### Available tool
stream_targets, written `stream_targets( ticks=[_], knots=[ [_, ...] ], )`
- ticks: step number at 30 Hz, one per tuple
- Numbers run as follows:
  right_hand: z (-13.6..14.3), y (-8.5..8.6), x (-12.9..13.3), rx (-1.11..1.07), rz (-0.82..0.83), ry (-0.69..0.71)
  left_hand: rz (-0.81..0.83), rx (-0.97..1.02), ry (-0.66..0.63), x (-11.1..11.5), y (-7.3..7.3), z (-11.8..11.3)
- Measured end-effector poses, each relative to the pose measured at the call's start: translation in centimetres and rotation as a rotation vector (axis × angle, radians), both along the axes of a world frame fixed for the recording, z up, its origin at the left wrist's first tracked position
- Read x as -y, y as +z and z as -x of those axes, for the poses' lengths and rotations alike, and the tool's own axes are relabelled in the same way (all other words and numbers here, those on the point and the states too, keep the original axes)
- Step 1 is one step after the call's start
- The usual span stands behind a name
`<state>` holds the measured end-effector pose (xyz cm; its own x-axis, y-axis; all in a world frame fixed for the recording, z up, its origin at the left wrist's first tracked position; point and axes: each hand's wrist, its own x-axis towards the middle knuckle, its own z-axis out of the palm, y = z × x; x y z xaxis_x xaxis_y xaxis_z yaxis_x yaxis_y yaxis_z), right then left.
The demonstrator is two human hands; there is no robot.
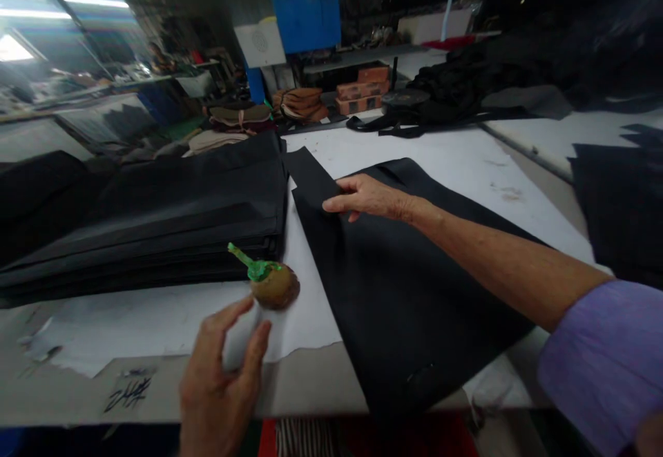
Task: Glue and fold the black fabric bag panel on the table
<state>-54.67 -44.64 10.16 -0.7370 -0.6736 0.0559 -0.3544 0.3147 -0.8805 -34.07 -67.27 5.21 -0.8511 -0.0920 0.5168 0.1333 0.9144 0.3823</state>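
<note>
Right hand [370, 197] holds a black strip [313, 175] over the black sheet [414, 284]; left hand [220, 374] gapes wide.
The strip's near end sits between the right thumb and fingers, at the sheet's far left corner; the left thumb and forefinger stand apart, just beside a round brown pot [277, 288] with green on top, contact unclear; a stack of black sheets [207, 201] lies left of the white paper [170, 319].

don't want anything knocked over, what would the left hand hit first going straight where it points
Most likely the round brown object with the green top, just beyond the fingers of the left hand; whether they touch is unclear.
</note>
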Motion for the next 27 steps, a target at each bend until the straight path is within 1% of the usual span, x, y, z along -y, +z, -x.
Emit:
stream_targets(
  ticks=[2,3,4,5,7,8,11,14,17,19,21,23,25,27],
  knots=[
    [-0.3,0.0,-0.2,-0.077,-0.074,-0.033,0.088,-0.009,-0.248,-2.4,-0.3,-0.8],
    [-0.4,-0.1,-0.3,-0.140,-0.115,-0.056,0.146,0.027,-0.351,-3.6,-0.7,-0.8],
    [-0.5,-0.1,-0.4,-0.208,-0.148,-0.080,0.204,0.075,-0.416,-4.7,-1.2,-0.6],
    [-0.5,-0.2,-0.5,-0.273,-0.172,-0.095,0.260,0.133,-0.448,-5.6,-1.7,-0.2],
    [-0.6,-0.2,-0.9,-0.386,-0.211,-0.083,0.334,0.255,-0.452,-6.8,-2.7,0.9],
    [-0.8,-0.1,-1.2,-0.433,-0.232,-0.054,0.354,0.308,-0.443,-7.1,-3.0,1.4],
    [-1.9,0.0,-2.4,-0.511,-0.295,0.078,0.359,0.409,-0.424,-7.2,-3.6,2.2],
    [-3.6,0.2,-3.5,-0.530,-0.360,0.170,0.338,0.460,-0.421,-7.0,-3.2,2.6],
    [-5.4,0.4,-4.4,-0.586,-0.486,0.189,0.310,0.494,-0.449,-7.1,-2.4,3.2],
    [-6.1,0.8,-4.8,-0.655,-0.584,0.175,0.285,0.495,-0.478,-7.1,-2.1,3.6],
    [-6.4,1.3,-4.9,-0.711,-0.643,0.156,0.241,0.458,-0.482,-7.0,-2.2,3.8],
    [-6.4,1.7,-4.9,-0.757,-0.674,0.139,0.139,0.383,-0.462,-6.7,-2.2,3.5],
    [-6.3,2.1,-4.8,-0.799,-0.697,0.122,-0.054,0.331,-0.415,-6.2,-1.8,3.1],
    [-6.1,2.3,-4.6,-0.837,-0.710,0.102,-0.310,0.356,-0.338,-5.8,-0.9,2.7]
  ],
)
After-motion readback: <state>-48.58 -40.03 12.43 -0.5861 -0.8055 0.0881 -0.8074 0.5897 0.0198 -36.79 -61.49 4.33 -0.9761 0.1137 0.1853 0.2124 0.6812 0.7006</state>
